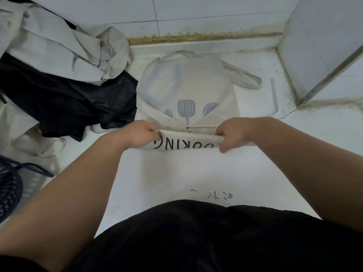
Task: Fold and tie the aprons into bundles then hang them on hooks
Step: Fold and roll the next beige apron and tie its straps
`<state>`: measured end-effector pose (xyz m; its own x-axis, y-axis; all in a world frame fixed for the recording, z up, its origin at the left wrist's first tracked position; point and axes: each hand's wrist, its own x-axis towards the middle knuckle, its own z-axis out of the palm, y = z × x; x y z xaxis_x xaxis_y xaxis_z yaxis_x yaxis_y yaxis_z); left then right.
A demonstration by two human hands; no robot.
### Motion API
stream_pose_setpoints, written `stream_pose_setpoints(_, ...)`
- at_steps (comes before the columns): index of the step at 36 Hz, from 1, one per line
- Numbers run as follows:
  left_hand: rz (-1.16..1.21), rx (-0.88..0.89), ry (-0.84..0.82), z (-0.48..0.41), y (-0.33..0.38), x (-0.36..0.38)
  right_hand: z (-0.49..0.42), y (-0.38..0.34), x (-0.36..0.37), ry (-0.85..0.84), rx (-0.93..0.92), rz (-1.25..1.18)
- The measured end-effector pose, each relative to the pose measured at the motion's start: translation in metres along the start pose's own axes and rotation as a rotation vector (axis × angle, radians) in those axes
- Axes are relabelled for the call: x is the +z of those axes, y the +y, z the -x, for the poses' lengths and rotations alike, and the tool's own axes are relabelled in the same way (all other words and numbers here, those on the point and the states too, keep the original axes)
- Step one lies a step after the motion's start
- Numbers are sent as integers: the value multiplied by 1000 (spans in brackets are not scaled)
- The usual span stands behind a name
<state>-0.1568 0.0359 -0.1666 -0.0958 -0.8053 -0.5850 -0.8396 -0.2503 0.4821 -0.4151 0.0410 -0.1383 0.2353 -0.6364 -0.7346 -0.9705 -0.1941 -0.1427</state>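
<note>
White worktop (pixel 176 173) against tiled wall (pixel 196 12), grimy seam at the back. Beige apron (pixel 196 81) lies flat mid-worktop, spatula print up, neck loop at far end. Near edge is folded over w/ "COOKING" lettering showing. Left grip (pixel 140 134) & right grip (pixel 233 133) each pinch one end of that fold, fingers curled round the cloth. Heap of grey & black aprons (pixel 59 55) just beside, at left. Dark mesh basket (pixel 7 189) lower left.

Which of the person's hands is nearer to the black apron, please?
Left. The left hand grips the beige apron beside the black apron; the right hand grips its other end.
</note>
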Motion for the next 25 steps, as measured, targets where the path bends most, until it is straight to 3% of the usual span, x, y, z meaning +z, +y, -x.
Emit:
stream_pose_setpoints(8,362,-39,57,9,-26,-11,-16,29,-3,57,35,-173)
stream_pose_setpoints(13,703,-123,175,2,-50,6,-27,45,-5,199,112,-254)
stream_pose_setpoints(20,460,-180,476,-11,-44,30,-39,58,15,398,288,-309)
stream_pose_setpoints(25,300,-155,586,-8,-45,38,-43,54,27,470,331,-319)
